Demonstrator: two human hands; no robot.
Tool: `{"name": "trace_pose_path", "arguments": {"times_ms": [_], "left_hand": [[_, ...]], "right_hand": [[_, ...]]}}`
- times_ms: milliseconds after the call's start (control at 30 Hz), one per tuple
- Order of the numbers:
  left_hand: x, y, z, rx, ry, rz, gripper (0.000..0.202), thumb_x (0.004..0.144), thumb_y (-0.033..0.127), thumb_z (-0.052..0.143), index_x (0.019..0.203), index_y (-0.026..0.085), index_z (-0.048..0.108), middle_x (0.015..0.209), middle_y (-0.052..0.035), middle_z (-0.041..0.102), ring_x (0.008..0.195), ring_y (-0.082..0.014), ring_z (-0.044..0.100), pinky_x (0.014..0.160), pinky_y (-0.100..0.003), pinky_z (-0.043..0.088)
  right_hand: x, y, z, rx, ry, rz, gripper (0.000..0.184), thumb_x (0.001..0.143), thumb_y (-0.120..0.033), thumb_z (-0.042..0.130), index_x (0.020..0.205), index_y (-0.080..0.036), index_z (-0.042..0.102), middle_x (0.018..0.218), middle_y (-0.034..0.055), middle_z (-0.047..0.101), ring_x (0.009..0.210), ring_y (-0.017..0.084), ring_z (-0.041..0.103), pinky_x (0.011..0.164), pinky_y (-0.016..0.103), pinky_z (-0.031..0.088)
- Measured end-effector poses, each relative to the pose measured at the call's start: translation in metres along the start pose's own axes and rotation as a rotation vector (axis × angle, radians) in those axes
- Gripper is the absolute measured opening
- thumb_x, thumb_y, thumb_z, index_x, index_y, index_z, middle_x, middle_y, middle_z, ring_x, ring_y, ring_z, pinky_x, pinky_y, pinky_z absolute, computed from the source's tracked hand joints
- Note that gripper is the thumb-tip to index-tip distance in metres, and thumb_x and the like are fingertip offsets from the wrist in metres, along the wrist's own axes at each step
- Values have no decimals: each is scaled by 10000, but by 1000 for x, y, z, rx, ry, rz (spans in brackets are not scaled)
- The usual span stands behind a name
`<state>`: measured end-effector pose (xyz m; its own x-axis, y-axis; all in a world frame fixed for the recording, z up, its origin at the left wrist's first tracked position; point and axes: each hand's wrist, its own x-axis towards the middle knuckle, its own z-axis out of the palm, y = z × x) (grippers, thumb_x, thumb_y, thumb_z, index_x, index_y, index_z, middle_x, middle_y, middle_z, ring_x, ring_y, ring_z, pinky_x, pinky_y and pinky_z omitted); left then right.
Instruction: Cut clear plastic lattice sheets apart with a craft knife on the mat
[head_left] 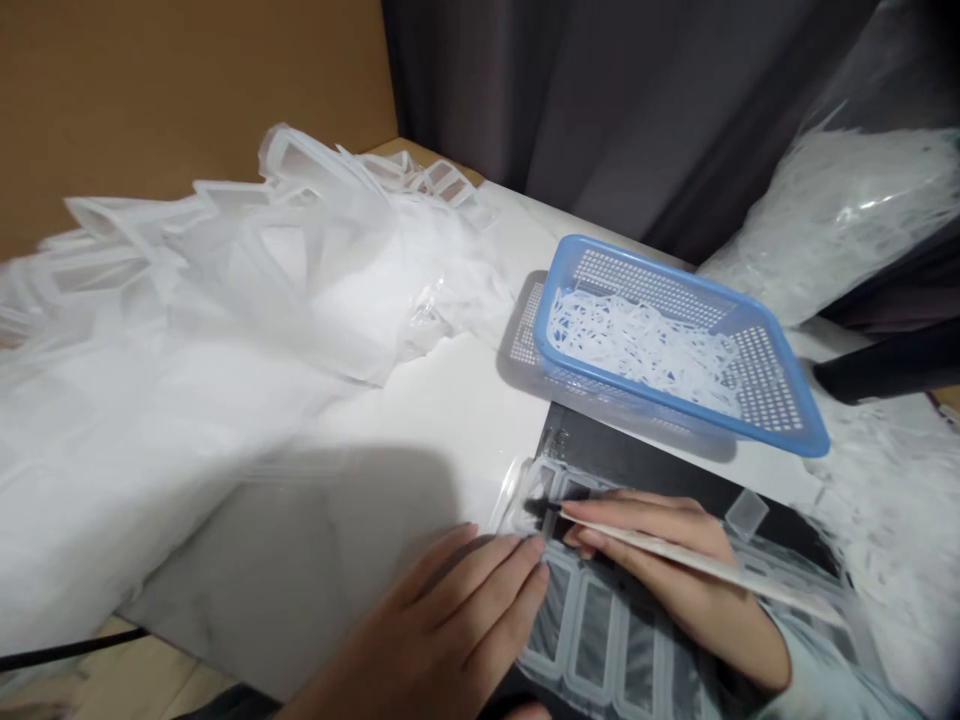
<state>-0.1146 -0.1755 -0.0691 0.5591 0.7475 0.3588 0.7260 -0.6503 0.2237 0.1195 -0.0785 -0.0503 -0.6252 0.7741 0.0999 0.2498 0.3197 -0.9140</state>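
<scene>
My right hand (675,560) pinches a long, thin whitish tool (757,583) with a dark tip; its exact kind is unclear. That tip reaches the upper left corner of a clear plastic piece with rows of long rounded compartments (596,635), which lies on a black mat (645,450). Stretched out flat, the fingers of my left hand (480,610) rest along the left edge of the clear piece, just below the tool's tip. A small loose translucent rectangle (747,514) lies beyond my right wrist.
A blue plastic basket (780,435) holding thin white scraps stands behind the mat. White and translucent frame-like plastic pieces (225,300) are heaped on the left. At the right are a full clear bag (847,220), a dark bar (892,362) and more white scraps (900,530).
</scene>
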Motion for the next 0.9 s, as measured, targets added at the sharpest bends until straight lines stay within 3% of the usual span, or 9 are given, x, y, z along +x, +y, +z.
{"name": "trace_pose_path", "arguments": {"times_ms": [100,267,500,700,900], "left_hand": [[1,-1,-2,-8,3,6,413,1039,419,457,1299,130,597,1338,-41,652,1290,-174,511,1173,-323,312],[1,0,-1,-39,-2,-16,375,1040,364,462,1317,142,584,1374,-30,626,1328,-169,481,1213,-326,259],[-3,6,5,-80,-14,-69,395,1022,365,507,1343,144,571,1416,-38,588,1368,-182,443,1237,-348,212],[-2,3,4,-57,-18,-37,416,1022,422,497,1328,155,584,1376,-13,622,1339,-162,458,1211,-310,222],[2,2,3,-32,-37,-38,459,1006,465,508,1337,156,577,1357,-22,633,1298,-187,487,1119,-317,332]], "right_hand": [[2,-2,-3,-8,0,-67,192,933,-155,686,1083,-230,779,946,43,754,810,149,719,704,214,592],[5,-1,-4,-23,-65,-108,162,944,-147,665,1054,-203,770,1041,90,765,961,215,728,836,317,615],[4,1,-3,-37,-109,-105,197,961,-164,648,1122,-213,750,1012,70,772,1019,228,709,857,338,619],[4,0,-3,-165,-177,-257,249,989,-122,585,1215,-171,678,1156,108,739,1102,216,681,968,353,582],[-3,3,-3,-329,-204,-318,244,1041,-219,505,1209,-170,675,1263,119,699,1189,198,629,981,312,569]]}}
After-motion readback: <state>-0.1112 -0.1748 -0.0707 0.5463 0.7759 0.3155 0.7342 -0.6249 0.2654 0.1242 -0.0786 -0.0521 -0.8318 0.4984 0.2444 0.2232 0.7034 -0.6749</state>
